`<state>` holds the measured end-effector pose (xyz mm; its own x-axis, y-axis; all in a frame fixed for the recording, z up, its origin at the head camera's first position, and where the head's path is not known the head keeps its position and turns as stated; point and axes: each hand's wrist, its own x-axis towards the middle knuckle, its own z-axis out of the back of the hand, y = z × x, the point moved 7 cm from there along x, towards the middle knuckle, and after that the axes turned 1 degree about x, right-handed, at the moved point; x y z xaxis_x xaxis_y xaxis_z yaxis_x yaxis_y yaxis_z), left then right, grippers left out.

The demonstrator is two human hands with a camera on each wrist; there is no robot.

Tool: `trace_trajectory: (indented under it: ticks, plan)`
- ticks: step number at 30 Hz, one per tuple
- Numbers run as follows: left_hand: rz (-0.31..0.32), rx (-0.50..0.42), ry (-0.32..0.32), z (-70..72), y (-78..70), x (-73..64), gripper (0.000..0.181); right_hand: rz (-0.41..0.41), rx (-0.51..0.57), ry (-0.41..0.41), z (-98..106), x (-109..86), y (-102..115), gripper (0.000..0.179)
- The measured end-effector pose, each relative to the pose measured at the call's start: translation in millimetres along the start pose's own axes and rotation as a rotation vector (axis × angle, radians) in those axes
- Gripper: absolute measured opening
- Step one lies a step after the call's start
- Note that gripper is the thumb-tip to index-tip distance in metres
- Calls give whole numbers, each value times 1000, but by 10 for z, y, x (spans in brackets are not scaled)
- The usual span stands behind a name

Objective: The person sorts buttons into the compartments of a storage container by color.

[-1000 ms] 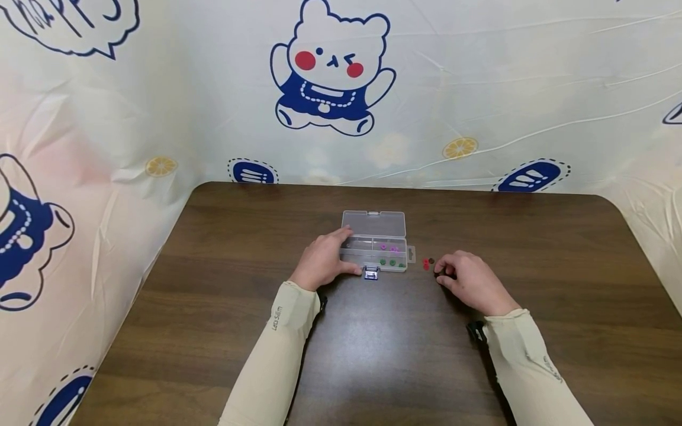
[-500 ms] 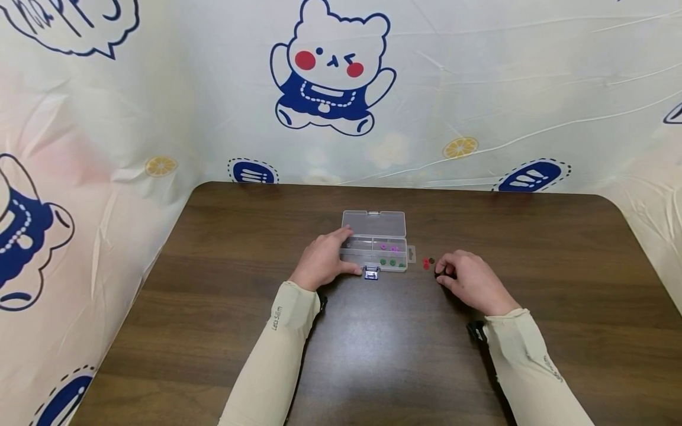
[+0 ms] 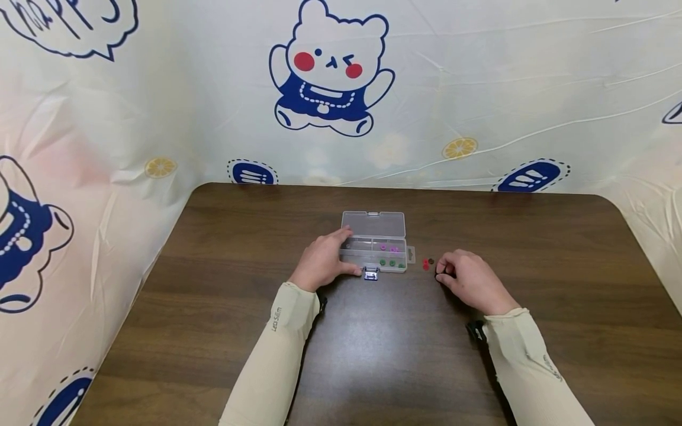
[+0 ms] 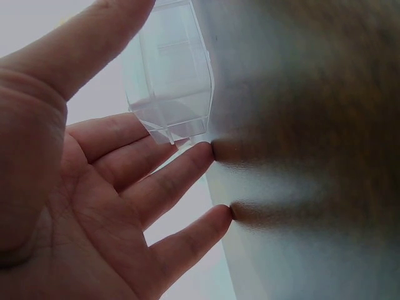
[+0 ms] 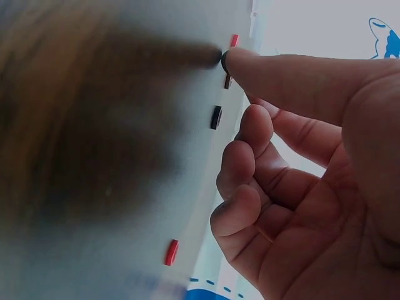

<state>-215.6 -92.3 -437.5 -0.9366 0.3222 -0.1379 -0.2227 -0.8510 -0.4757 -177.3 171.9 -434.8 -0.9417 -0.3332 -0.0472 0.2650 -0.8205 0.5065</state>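
In the head view a clear plastic compartment box [image 3: 367, 258] lies on the table with its lid [image 3: 373, 225] raised at the back. Purple rings [image 3: 383, 247] and green pieces [image 3: 392, 262] sit in its right compartments. My left hand [image 3: 321, 260] holds the box's left end, thumb at the front and fingers behind; in the left wrist view two fingertips touch the table. To the right of the box, my right hand [image 3: 469, 281] pinches a small black disc [image 5: 225, 61] between thumb and forefinger at the tabletop, mostly hidden by the thumb. Its other fingers curl inward.
Small red discs [image 3: 425, 266] and a dark disc [image 3: 431, 261] lie between the box and my right hand. The right wrist view shows another black disc [image 5: 216, 117] and a red one [image 5: 172, 252] near the fingers. A printed curtain [image 3: 415, 118] hangs behind the brown table [image 3: 256, 236].
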Motion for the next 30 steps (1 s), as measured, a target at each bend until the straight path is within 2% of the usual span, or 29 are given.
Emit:
trace_trajectory:
  ticks: [14,30]
  plan:
    - [13,-1,6,-5,4,-1,93,17,-8,-10,12,11,27,10]
    - [13,4,8,5,-7,-6,92,52,-10,-67,65,42,105,11]
